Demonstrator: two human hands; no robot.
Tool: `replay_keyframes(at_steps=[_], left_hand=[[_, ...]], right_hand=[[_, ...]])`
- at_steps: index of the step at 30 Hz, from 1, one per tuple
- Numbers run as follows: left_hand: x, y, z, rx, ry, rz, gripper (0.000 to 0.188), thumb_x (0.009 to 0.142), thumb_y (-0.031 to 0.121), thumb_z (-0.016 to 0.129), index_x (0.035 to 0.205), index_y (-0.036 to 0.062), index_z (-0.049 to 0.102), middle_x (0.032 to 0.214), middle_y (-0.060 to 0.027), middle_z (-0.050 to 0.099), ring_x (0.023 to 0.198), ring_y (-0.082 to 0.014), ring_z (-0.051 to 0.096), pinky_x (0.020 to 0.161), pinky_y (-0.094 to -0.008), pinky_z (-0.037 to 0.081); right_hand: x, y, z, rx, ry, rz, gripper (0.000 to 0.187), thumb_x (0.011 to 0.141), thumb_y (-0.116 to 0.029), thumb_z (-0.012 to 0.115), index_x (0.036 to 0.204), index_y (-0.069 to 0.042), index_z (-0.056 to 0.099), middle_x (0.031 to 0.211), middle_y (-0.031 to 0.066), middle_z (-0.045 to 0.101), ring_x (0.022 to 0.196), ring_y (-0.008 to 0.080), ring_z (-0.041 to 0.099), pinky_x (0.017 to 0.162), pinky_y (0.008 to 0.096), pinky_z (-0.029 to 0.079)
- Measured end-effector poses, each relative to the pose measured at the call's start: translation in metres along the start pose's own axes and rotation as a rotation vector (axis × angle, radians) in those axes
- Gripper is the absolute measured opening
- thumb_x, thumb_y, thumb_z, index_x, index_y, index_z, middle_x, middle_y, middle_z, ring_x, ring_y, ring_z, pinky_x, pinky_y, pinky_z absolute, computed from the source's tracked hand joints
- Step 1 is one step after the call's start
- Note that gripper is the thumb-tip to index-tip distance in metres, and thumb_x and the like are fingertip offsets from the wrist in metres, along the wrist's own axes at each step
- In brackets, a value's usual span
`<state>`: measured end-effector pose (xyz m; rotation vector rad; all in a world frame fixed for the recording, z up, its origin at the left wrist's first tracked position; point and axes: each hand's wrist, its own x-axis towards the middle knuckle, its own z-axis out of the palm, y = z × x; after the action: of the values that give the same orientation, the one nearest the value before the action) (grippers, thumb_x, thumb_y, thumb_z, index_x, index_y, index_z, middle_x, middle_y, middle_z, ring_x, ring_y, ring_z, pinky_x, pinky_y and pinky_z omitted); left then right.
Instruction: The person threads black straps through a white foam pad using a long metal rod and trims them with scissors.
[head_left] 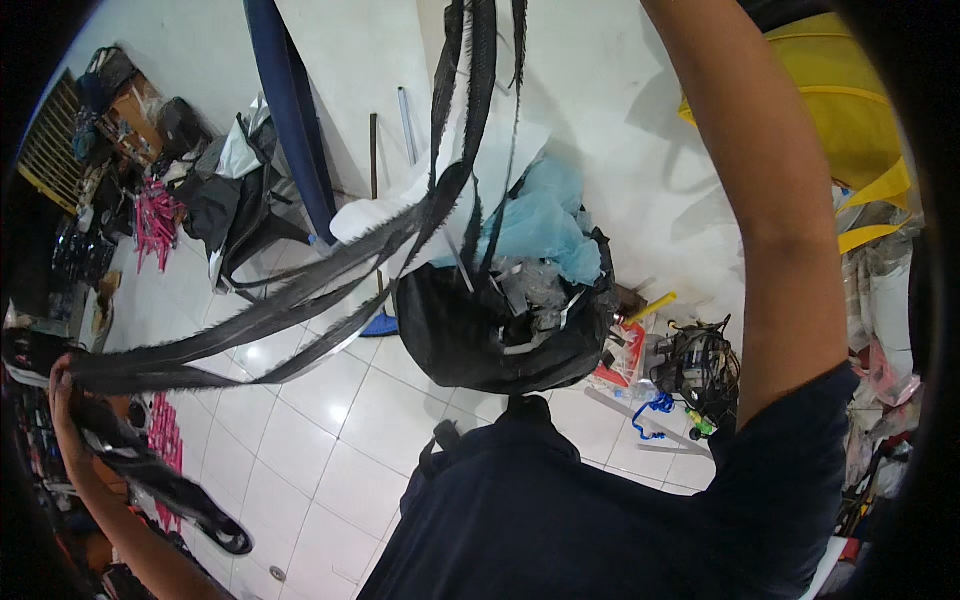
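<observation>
Long black strips (230,345) with frayed, hairy edges stretch across the view. My left hand (62,378), out at the far left, is closed around one end of the bunch. Loose tails (165,465) dangle below that hand. From there the strips rise to the right and leave the picture at the top middle. My right arm (775,180) reaches up past the top edge, so my right hand is out of sight. Behind the strips stands a black bag (480,355) filled with light blue plastic (550,215) and grey scraps.
A dark blue length of material (285,105) hangs at the upper left. Pink bundles (158,215) and dark bags (235,190) lie along the left wall. Tangled cables (700,365) sit on the tiled floor (320,430) at right, below a yellow bag (840,100).
</observation>
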<state>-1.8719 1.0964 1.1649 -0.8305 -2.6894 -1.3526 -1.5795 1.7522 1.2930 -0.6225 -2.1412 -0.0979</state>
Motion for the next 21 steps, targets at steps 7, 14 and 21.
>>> replay_keyframes(at_steps=[7,14,21], left_hand=[[0.033,0.094,0.127,-0.117,-0.042,0.180,0.046,0.097,0.038,0.054,0.132,0.0086,0.057,0.132,-0.0060,0.057,0.118,-0.0185,0.056,0.102,-0.0287,0.040],[0.030,0.243,0.307,-0.425,-0.391,0.356,0.068,0.089,0.048,0.065,0.143,0.0100,0.049,0.130,-0.0175,0.057,0.120,-0.0241,0.053,0.107,-0.0352,0.036],[0.038,0.311,0.423,-0.572,-0.545,0.377,0.032,0.085,0.027,0.064,0.101,-0.0009,0.068,0.080,-0.0031,0.062,0.073,-0.0122,0.054,0.069,-0.0256,0.043]], right_hand=[[0.003,-0.047,0.018,-0.081,-0.297,-0.106,0.033,0.078,-0.022,0.068,0.089,0.010,0.070,0.087,0.0302,0.068,0.083,0.0391,0.068,0.074,0.0445,0.053],[-0.037,-0.067,-0.023,0.098,-0.432,-0.062,0.036,0.079,-0.025,0.069,0.088,0.009,0.071,0.084,0.0266,0.068,0.078,0.0347,0.066,0.070,0.0436,0.050],[-0.103,0.007,-0.071,-0.202,-0.361,0.025,0.035,0.075,-0.025,0.074,0.081,0.009,0.068,0.083,0.0315,0.066,0.081,0.0428,0.067,0.070,0.0474,0.052]])
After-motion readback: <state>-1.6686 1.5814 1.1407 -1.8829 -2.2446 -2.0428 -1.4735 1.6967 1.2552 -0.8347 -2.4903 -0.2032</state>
